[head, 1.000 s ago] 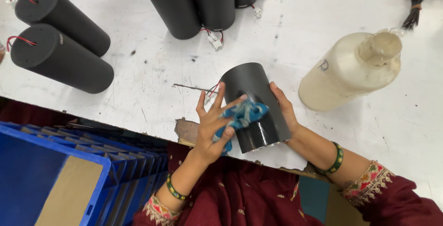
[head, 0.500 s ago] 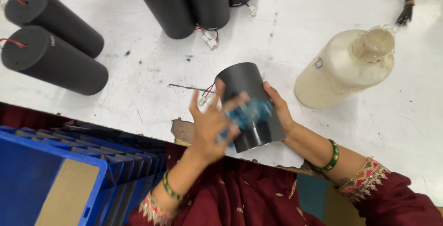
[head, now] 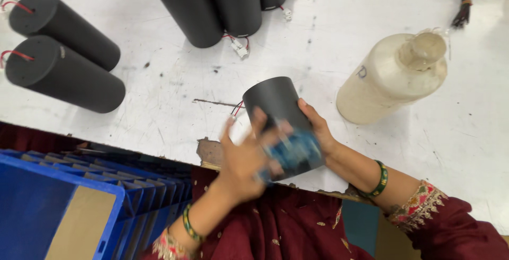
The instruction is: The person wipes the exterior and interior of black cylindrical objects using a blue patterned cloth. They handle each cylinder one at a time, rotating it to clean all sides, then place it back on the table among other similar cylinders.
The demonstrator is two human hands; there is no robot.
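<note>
A black cylinder (head: 275, 106) with red and black wires at its far end lies tilted at the table's near edge. My right hand (head: 318, 132) grips its right side. My left hand (head: 246, 156), blurred by motion, presses a blue cloth (head: 294, 151) against the cylinder's near part.
Two black cylinders (head: 63, 74) with red wires lie at the far left. Three more black cylinders (head: 222, 2) stand at the top middle. A cream plastic bottle (head: 395, 77) lies at the right. A blue crate (head: 63, 207) sits below the white table (head: 159, 111) at lower left.
My left hand with the blue cloth has slid down along the cylinder toward me. The right hand keeps its grip on the cylinder.
</note>
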